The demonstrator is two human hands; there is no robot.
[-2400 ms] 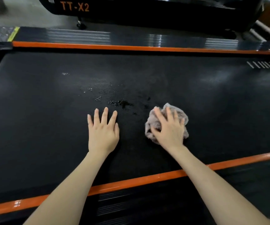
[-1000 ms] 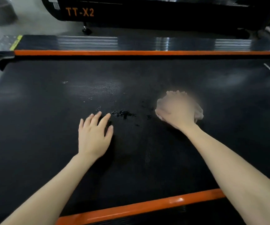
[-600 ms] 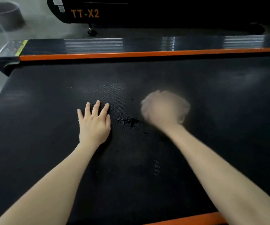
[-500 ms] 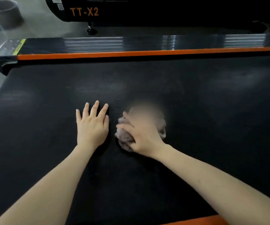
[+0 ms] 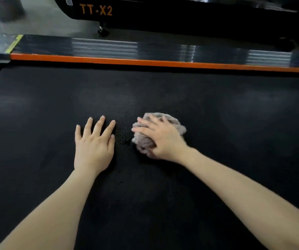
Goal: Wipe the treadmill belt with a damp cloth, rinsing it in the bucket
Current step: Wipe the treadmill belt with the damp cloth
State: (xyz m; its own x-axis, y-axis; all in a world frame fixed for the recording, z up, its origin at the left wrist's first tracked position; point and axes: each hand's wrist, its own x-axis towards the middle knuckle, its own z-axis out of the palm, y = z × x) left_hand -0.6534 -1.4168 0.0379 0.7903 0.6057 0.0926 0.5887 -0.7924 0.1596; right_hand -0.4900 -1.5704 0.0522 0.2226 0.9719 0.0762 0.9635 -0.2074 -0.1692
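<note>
Reaching in from the near edge, two bare forearms lie over the black treadmill belt (image 5: 217,114) and end in hands beside and on the cloth (image 5: 142,143), a bunched pinkish-grey wad sitting on the belt's textured surface. Nearer than the cloth and slightly to its left, a few small glossy specks (image 5: 121,182) dot the belt between the forearms. Just left of the cloth, with a narrow strip of belt between them, the left hand (image 5: 93,147) lies palm down, its fingers straight, slightly spread and holding nothing. On top of the cloth the right hand (image 5: 164,139) presses down. Its fingers (image 5: 146,123) are fanned and draped over the wad and its thumb is tucked against the near side, so the hand cups and grips it, though its outline is a little blurred. Beyond the cloth the belt continues to an orange stripe (image 5: 163,63), backed by a glossy black side rail (image 5: 109,46) whose end, far left of the cloth, carries a yellow strip (image 5: 14,43). Farther beyond the cloth, across grey floor (image 5: 42,20), stands a second black machine (image 5: 181,13) lettered TT-X2 in orange, with a small caster (image 5: 102,31) beneath it. Farthest off, up and left of the cloth, a grey rounded vessel (image 5: 4,8) is cut by the frame edge and too blurred to identify.
</note>
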